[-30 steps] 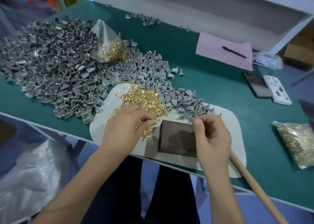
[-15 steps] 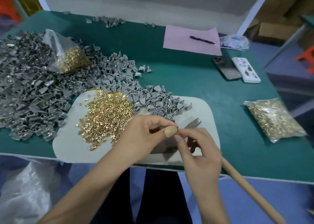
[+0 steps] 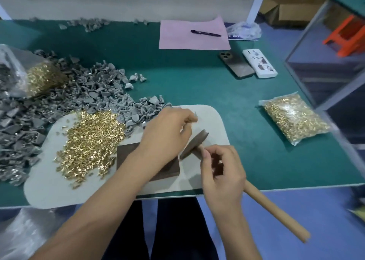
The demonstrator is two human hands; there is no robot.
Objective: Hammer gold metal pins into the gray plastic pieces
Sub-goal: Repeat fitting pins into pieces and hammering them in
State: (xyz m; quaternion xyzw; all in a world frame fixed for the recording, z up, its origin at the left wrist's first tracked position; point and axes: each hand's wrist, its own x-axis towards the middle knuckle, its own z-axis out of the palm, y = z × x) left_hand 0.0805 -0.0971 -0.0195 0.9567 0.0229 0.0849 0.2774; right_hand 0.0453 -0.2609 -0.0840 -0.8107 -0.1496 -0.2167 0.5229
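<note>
Now, left to right, this is what lies in front of you.

Gray pieces: the gray plastic pieces (image 3: 59,105) lie in a big loose heap across the left of the green table (image 3: 187,86), spilling onto the far edge of the pale mat (image 3: 213,121).
Left bag: a clear bag of pins (image 3: 37,78) rests on top of that heap, near the left edge.
Loose pins: the gold metal pins (image 3: 88,141) are piled on the left half of the mat, just beside the gray pieces.
Block: a dark block (image 3: 134,157) sits on the mat right of the pin pile, partly covered by your left forearm.
Left hand: your left hand (image 3: 166,135) is above the mat with fingers curled; the fingertips pinch something small and gray, too blurred to name for certain.
Hammer: the hammer (image 3: 194,144) has its dark head tilted over the mat just right of the block, and its wooden handle runs down to the right past the table edge.
Right hand: your right hand (image 3: 221,173) holds the handle close under the head, fingers wrapped round it.
Far side: a pen (image 3: 205,33) lies on a pink sheet (image 3: 193,40); a phone (image 3: 236,65) and a white box (image 3: 259,63) lie side by side to its right.
Right bag: a second bag of pins (image 3: 294,117) lies flat on the table, well apart from the mat.
</note>
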